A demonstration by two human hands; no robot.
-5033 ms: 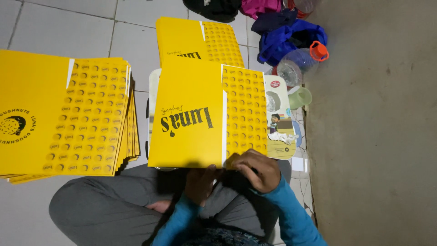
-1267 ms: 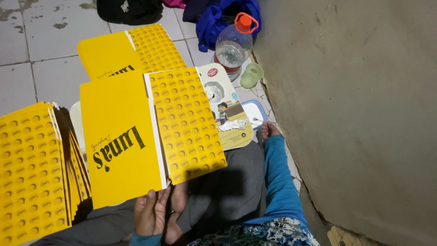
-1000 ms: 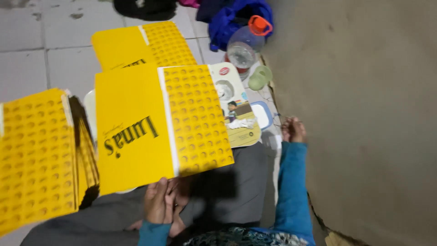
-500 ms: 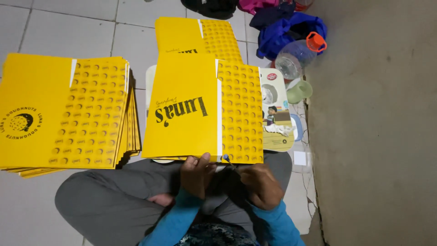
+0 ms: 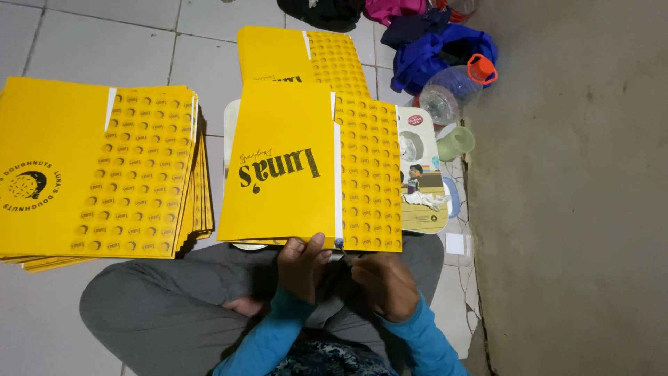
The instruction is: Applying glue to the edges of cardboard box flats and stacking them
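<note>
Both hands (image 5: 341, 268) pinching yellow box flat (image 5: 306, 163)

Stack of yellow flat boxes (image 5: 97, 167) at 9 o'clock, clear plastic bottle (image 5: 452, 90) and green cup (image 5: 456, 143) around 1 o'clock, blue cloth (image 5: 435, 49) behind.

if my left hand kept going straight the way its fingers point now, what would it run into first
The left hand points up the picture, away from the body, with its thumb already on the near edge of the yellow printed sheet. So it would meet that sheet first, sliding over it toward the second yellow sheet beyond, probably.
</note>
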